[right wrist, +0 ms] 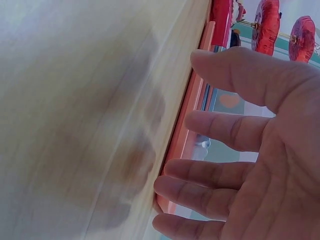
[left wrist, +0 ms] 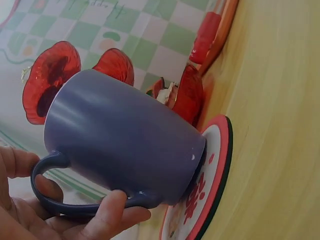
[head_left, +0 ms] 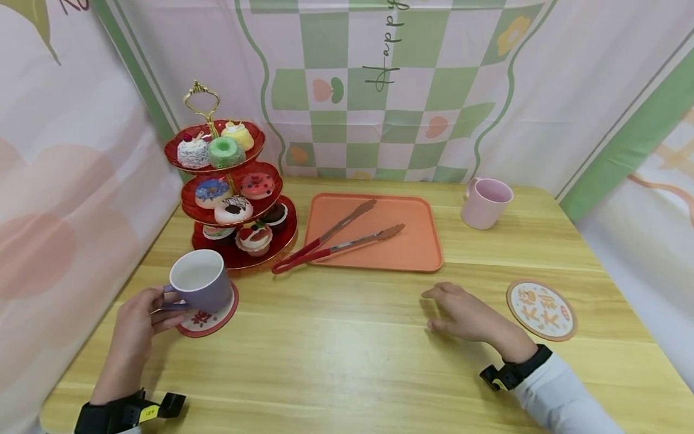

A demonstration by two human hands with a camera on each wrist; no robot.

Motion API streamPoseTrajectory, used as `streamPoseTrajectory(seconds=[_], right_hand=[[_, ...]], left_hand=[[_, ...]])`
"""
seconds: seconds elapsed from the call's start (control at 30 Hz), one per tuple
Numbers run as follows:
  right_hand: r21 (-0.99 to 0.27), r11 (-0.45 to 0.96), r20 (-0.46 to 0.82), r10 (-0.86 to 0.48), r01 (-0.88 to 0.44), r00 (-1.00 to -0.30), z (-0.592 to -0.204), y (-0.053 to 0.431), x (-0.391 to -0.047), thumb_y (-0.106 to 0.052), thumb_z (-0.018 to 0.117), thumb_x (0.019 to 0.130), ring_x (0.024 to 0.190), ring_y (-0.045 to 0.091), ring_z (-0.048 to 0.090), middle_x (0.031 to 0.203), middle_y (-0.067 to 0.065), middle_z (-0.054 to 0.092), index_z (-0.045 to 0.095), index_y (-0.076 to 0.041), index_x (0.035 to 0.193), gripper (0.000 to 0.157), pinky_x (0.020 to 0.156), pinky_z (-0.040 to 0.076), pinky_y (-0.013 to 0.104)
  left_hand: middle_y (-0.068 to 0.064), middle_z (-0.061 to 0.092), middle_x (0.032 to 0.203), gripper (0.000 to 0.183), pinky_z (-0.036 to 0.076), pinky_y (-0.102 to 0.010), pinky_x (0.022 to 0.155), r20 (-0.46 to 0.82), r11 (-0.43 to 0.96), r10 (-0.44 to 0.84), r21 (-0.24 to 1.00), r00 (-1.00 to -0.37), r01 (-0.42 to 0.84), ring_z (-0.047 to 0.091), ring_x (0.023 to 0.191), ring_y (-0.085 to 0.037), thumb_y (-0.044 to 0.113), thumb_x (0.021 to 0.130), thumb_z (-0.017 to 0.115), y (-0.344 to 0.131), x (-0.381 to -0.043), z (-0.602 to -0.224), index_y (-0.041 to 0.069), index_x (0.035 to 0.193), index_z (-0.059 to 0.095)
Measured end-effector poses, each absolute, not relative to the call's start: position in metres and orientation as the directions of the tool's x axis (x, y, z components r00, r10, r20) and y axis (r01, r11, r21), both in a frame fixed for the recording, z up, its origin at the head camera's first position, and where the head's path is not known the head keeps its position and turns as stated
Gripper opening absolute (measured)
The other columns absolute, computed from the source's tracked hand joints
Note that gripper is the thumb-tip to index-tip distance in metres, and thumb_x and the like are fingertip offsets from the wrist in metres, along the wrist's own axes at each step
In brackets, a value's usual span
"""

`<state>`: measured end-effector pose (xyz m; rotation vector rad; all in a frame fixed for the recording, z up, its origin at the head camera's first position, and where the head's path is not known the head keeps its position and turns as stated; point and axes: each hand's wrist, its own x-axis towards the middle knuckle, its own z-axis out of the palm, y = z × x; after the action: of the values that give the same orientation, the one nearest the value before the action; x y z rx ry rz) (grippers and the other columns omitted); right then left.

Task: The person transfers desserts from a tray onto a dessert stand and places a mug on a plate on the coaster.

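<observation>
A purple-blue mug (head_left: 202, 282) with a pale inside is at the left, over a round red-rimmed coaster (head_left: 219, 320). By its handle my left hand (head_left: 138, 318) grips it, fingers curled through and around the loop. In the left wrist view, the mug's base (left wrist: 192, 167) is at the coaster's surface; whether it rests fully flat I cannot tell. My right hand (head_left: 463, 313) is over the table in front of the tray, fingers loosely extended and holding nothing. The right wrist view shows its palm and spread fingers (right wrist: 215, 172).
A three-tier red stand (head_left: 287, 238) of cakes and donuts stands behind the mug. Red-handled tongs (head_left: 311, 256) lie across an orange tray (head_left: 423, 256). A pink mug (head_left: 484, 208) is at the back right, and another round coaster (head_left: 542, 309) lies beyond my right hand.
</observation>
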<state>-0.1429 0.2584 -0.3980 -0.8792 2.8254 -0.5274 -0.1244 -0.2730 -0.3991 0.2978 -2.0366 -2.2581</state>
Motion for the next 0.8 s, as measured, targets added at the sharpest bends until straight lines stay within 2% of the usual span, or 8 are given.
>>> streamPoseTrajectory(seconds=[0.23,0.37,0.47,0.6,0.8], right_hand=[[-0.375,0.772,-0.038,-0.566,-0.513,-0.823,-0.399,0.258,-0.144,-0.014,0.071,0.081,0.101,0.034,0.051,0.108,0.017,0.054,0.055,0.006,0.119,0.046,0.085,0.041,0.049],[-0.375,0.778,-0.053,-0.561,-0.504,-0.826,-0.4,0.258,-0.144,-0.015,0.071,0.081,0.102,0.036,0.051,0.11,0.018,0.054,0.054,0.006,0.12,0.047,0.085,0.041,0.05],[-0.377,0.781,-0.058,-0.556,-0.498,-0.829,-0.4,0.258,-0.144,-0.015,0.071,0.081,0.103,0.036,0.051,0.11,0.019,0.054,0.054,0.006,0.12,0.047,0.085,0.041,0.05],[-0.378,0.777,-0.049,-0.56,-0.504,-0.827,-0.401,0.259,-0.143,-0.014,0.071,0.081,0.102,0.036,0.052,0.109,0.018,0.055,0.054,0.006,0.119,0.047,0.085,0.041,0.049],[-0.373,0.778,-0.049,-0.561,-0.506,-0.826,-0.402,0.258,-0.145,-0.014,0.072,0.08,0.102,0.035,0.052,0.109,0.018,0.054,0.054,0.007,0.119,0.048,0.085,0.042,0.049]], left_hand=[[0.001,0.067,0.073,0.036,0.052,-0.031,0.057,-0.159,-0.116,-0.24,0.984,-0.958,-0.134,0.067,0.065,-0.017,0.014,0.098,0.033,-0.278,-0.123,-0.397,0.004,0.072,0.057],[-0.001,0.066,0.074,0.038,0.052,-0.033,0.057,-0.176,-0.117,-0.221,0.981,-0.959,-0.153,0.067,0.066,-0.018,0.016,0.097,0.034,-0.29,-0.128,-0.403,0.005,0.072,0.06],[-0.001,0.067,0.076,0.037,0.052,-0.035,0.059,-0.169,-0.052,-0.208,0.985,-0.963,-0.162,0.067,0.067,-0.019,0.02,0.098,0.035,-0.304,-0.135,-0.417,0.008,0.077,0.063],[-0.002,0.068,0.08,0.036,0.052,-0.037,0.059,-0.166,0.03,-0.21,0.984,-0.964,-0.176,0.067,0.07,-0.02,0.025,0.099,0.037,-0.321,-0.147,-0.443,0.005,0.084,0.063],[-0.001,0.068,0.079,0.035,0.053,-0.033,0.057,-0.164,0.09,-0.178,0.979,-0.97,-0.182,0.067,0.069,-0.017,0.025,0.099,0.037,-0.331,-0.156,-0.457,0.004,0.086,0.062]])
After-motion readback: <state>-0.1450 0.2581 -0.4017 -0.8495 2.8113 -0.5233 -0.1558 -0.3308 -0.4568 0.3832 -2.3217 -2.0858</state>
